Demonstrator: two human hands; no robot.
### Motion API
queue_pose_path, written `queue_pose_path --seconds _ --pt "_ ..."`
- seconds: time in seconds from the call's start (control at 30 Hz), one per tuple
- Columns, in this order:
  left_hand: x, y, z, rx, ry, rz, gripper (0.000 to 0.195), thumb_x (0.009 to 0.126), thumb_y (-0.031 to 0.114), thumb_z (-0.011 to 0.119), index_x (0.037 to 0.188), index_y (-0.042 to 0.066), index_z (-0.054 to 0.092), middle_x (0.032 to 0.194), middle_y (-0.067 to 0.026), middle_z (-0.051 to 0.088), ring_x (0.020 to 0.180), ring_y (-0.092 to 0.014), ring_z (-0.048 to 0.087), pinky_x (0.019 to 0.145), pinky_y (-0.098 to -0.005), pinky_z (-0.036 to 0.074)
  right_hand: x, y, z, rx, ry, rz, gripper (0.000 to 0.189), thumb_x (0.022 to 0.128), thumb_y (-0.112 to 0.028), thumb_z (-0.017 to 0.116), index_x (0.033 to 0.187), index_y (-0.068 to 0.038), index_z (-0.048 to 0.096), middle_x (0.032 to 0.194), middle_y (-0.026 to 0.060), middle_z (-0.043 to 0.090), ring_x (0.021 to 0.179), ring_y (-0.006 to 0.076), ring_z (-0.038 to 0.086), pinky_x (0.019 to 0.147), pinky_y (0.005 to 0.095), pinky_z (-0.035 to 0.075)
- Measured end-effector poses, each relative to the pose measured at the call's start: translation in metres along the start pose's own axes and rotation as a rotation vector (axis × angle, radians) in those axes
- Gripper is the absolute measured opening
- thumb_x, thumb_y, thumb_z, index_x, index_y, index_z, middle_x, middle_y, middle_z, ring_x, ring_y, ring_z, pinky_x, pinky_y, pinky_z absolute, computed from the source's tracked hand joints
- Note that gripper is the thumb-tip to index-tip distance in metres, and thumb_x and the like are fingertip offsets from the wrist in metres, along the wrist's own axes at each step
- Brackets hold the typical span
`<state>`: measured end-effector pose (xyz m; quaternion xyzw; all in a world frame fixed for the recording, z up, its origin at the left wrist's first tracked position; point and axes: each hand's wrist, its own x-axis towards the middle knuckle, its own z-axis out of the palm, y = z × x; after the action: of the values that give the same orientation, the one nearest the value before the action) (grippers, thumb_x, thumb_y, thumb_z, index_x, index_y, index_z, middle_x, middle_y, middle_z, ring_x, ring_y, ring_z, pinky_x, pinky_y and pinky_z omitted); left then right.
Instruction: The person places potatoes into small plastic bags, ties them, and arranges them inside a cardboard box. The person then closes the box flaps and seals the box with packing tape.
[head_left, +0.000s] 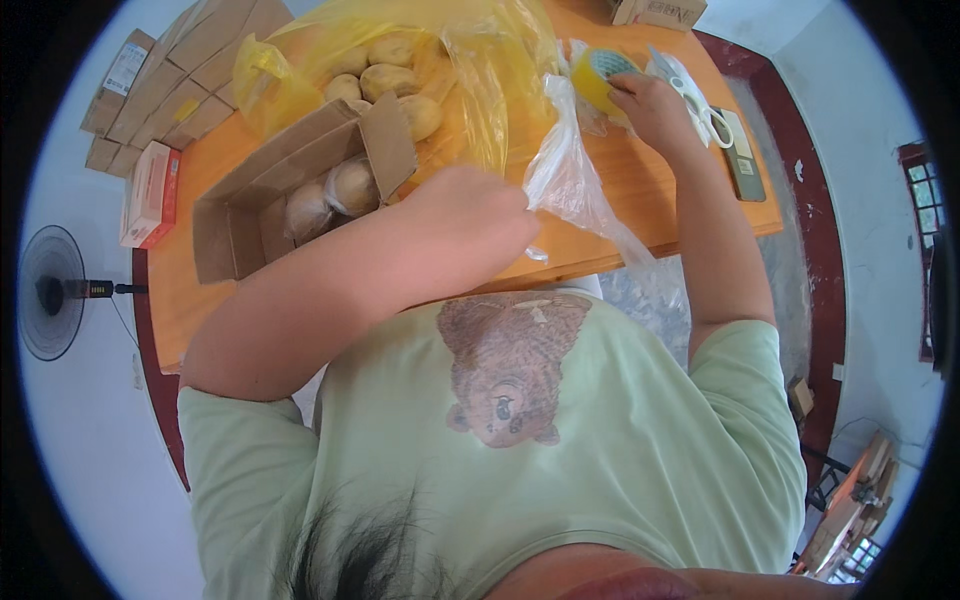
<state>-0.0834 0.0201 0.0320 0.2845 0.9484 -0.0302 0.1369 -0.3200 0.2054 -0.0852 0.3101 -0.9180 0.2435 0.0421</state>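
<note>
My right hand (651, 105) is on a roll of yellow packing tape (592, 84), fingers at its core. Near the table's front edge my left hand (480, 214) is closed in a fist against a clear plastic bag (574, 169); its fingertips are mostly hidden. A bit of white plastic pokes out below the fist. Left of it stands an open cardboard box (247, 202), partly behind my forearm. Inside lie potatoes (352, 187) wrapped in clear plastic. Behind the box, several loose potatoes (388, 81) lie at a spread yellow plastic bag (491, 97).
White-handled scissors (701, 105) and a dark flat device (742, 165) lie at the right of the wooden table (637, 217). Stacked cardboard boxes (180, 82) and a red-and-white carton (152, 195) occupy the left. Another cardboard box (660, 13) sits at the far edge.
</note>
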Motion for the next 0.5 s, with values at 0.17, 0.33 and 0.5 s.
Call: queue_pose_path --seconds 0.17,0.33,0.5 --pt "-0.014 0.007 0.009 -0.095 0.147 0.003 0.005 0.079 0.005 0.058 0.079 0.005 0.062 0.083 -0.0106 0.062 0.085 -0.03 0.064 0.073 -0.0404 0.052 0.005 -0.016 -0.003 -0.097 -0.108 0.031 0.028 0.091 -0.025 0.061 0.116 -0.017 0.069 0.103 0.0162 0.07 0.094 0.0321 0.066 0.084 0.0402 0.052" --pt "-0.018 0.012 0.02 -0.156 0.209 0.008 0.004 0.079 0.006 0.058 0.08 0.004 0.062 0.084 -0.0105 0.062 0.085 -0.03 0.063 0.074 -0.0418 0.051 0.005 -0.011 -0.031 0.393 -0.014 0.21 0.028 0.094 -0.02 0.059 0.118 -0.007 0.067 0.1 0.011 0.072 0.095 0.0229 0.066 0.085 0.0343 0.051" --pt "-0.018 0.015 0.018 -0.295 0.274 -0.037 0.005 0.083 0.007 0.06 0.085 0.004 0.063 0.087 -0.01 0.063 0.086 -0.031 0.062 0.075 -0.0413 0.051 -0.005 -0.007 -0.062 0.888 0.322 0.196 0.027 0.096 -0.015 0.059 0.118 0.0 0.064 0.1 0.0077 0.069 0.092 0.0159 0.063 0.083 0.0303 0.05"
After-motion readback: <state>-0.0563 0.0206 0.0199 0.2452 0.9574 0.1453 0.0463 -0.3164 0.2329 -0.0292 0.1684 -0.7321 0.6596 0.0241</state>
